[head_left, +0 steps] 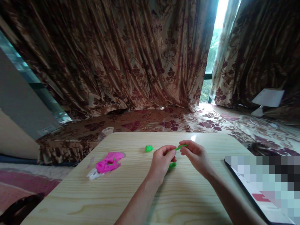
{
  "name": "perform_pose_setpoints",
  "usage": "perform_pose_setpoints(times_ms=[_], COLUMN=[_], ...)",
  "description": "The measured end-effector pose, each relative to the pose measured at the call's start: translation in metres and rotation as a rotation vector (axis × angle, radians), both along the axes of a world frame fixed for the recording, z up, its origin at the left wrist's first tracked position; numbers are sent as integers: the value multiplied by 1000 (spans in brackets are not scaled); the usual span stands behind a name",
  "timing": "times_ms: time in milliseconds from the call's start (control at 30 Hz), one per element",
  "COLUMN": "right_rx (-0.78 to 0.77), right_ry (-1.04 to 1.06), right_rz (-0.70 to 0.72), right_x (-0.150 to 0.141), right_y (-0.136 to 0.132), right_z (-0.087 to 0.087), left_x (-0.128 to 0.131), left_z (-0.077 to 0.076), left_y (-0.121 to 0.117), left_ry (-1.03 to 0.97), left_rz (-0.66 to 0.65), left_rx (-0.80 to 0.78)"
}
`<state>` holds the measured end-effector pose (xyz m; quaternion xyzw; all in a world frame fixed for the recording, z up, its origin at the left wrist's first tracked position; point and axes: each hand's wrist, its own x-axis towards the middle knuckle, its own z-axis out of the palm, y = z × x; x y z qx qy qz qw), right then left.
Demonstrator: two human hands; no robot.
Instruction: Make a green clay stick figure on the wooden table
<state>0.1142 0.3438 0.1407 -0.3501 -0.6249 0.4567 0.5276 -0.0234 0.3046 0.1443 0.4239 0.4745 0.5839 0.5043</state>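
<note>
The green clay strip (pixel 181 147) spans the gap between the fingers of the left hand (pixel 160 160) and those of the right hand (pixel 196 155), and its likeliest trouble is tearing: it looks thin and soft, so if the two pinches drew apart, the span between them could neck down and snap. Too firm a pinch could flatten the strip or leave dents where the fingertips press, and tacky clay might cling to the skin and bend out of line on release. A flatter green clay piece (pixel 172 165) sits just below the left fingers, partly hidden by that hand, so a lowered palm or wrist could squash it or pick it up by sticking. The strip's long axis runs mostly sideways, from the left fingertips towards the right, its right end slightly higher in view; whether that means raised or farther off, I cannot tell. Both sets of fingers are closed narrow on the strip, with the left end hidden in the pinch. A rounded green clay lump (pixel 149 148) rests on the worktop (pixel 192 200) beyond and to the left of the left fingers. Well to their left lies the torn-looking pink clay (pixel 109 163), with a white piece (pixel 93 174) at its near edge.
</note>
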Motion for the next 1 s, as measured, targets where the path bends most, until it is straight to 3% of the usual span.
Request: perform_pose_setpoints(times_ms=[200, 467, 733, 1000], right_rx=[-15, 17, 80, 83], right_ry=[22, -4, -114, -158], right_rz=[103, -14, 33, 14], right_x=[-2, 0, -1, 0], right_y=[-4, 1, -5, -6], right_z=[1, -1, 3, 4], left_x=[-1, 0, -2, -1], left_z=[-2, 3, 3, 7], left_y=[0, -3, -2, -2], left_ry=[79, -50, -13, -221], left_rz=[19, 26, 36, 30], left_rx=[27, 55, 62, 44])
